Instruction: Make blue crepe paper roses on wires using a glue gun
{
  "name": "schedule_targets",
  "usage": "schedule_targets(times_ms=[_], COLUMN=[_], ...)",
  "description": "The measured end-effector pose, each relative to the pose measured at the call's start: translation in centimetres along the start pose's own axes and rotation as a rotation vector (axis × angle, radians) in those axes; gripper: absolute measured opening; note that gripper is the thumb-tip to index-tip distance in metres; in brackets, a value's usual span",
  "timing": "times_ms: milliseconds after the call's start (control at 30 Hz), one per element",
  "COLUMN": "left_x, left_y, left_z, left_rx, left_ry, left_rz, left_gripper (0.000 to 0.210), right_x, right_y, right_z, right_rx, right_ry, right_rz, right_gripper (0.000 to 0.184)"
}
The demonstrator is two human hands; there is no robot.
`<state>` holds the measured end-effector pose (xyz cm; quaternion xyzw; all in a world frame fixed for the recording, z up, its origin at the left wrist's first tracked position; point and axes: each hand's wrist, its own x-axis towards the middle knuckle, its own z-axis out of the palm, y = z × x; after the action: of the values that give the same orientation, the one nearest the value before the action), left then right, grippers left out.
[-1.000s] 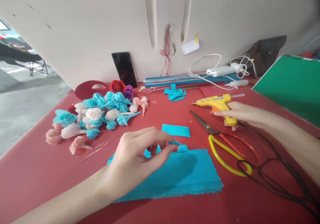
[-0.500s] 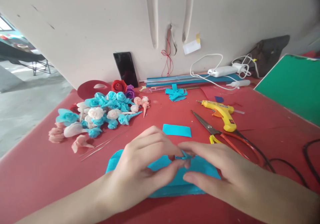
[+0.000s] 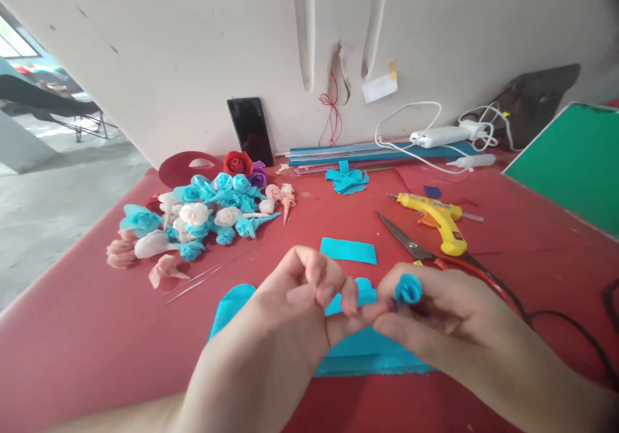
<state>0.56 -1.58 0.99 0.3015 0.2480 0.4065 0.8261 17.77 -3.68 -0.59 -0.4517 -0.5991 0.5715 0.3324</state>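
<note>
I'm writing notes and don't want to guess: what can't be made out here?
All in the head view:
- Lower end of the blue paper flower: hidden by the right hand.
- Whether the left hand holds anything: its curled fingers hide that.
- Most of the yellow handle of the scissors: behind the right hand.
- Middle of the blue sheets: covered by both hands.
- Far side of the green board: cut off by the right edge.
</note>
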Motion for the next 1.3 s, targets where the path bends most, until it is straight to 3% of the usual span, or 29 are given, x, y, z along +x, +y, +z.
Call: schedule_targets(times_ms=[100,300,567,833,1133,1300], left_x=[-0.3,-0.2,-0.2,-0.3,-0.1,0.2], left_y=[-0.6,-0.9,-0.9,-1.3,-1.2,-1.9], left_z=[-0.3,-0.2,-0.2,-0.7,-1.0,-1.7], left_rx=[-0.121,-0.069,-0.074,-0.040,-0.015,-0.042], left_ry=[-0.056,-0.033,-0.060,-0.097,-0.113,-0.188], left_rz=[-0.029,-0.055,-0.088,-0.089,-0.070,-0.050], left_gripper=[0.014,0.023,0.021,0.021,0.016,0.011], right_x=[-0.3,-0.2,-0.6,0.0,-0.1,-0.1], right_y=[-0.4,0.1,0.8,0.5,0.7,0.9], right_z=[0.0,-0.4,-0.9,-0.9,-1.1,-0.6], right_rx=[-0.060,-0.108,-0.333,-0.098,-0.285,-0.339], right_ry=[-0.056,-0.053,-0.057,-0.185,-0.107,-0.077], right_rz=[-0.058,-0.053,-0.276,-0.196,-0.206,-0.139], right_gripper=[0.035,0.041,0.029,0.031,0.031,0.033])
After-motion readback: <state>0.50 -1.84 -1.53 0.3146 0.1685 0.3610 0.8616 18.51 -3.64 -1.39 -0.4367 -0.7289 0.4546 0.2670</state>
